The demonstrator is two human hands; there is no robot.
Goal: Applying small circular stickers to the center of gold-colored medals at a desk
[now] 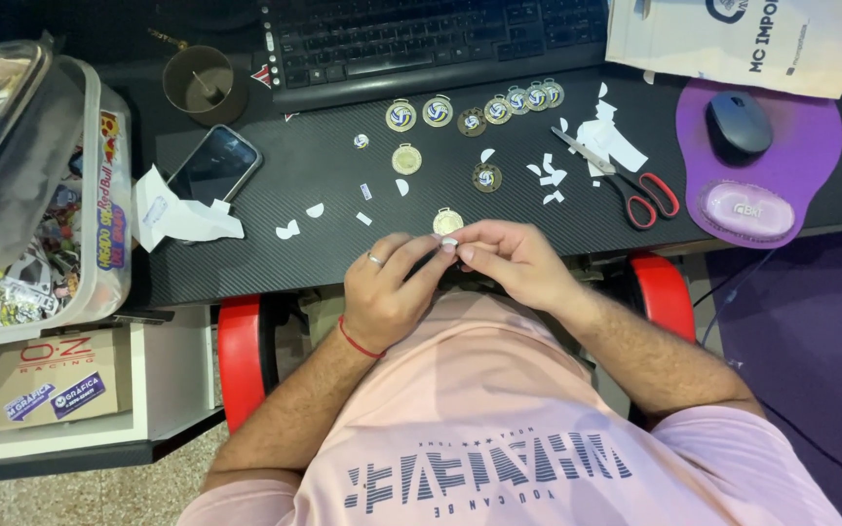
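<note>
My left hand [389,285] and my right hand [511,259] meet at the front edge of a black desk [275,263], fingertips pinched together on a small white sticker piece [449,242]. A round gold medal [447,222] lies on the desk just beyond my fingertips. Further back lie several more gold medals, some with a blue and white ball picture [401,116], one plain gold medal [405,159]. White paper scraps [287,231] are scattered around them. My left hand wears a ring and a red wrist cord.
Red-handled scissors [626,183] lie right of the medals beside a purple mouse pad [782,156] with a dark mouse [738,123]. A keyboard [440,39], a phone [214,165], a brown cup [205,84], a clear sticker-filled box [90,234] and a white bag [733,39] surround the work area.
</note>
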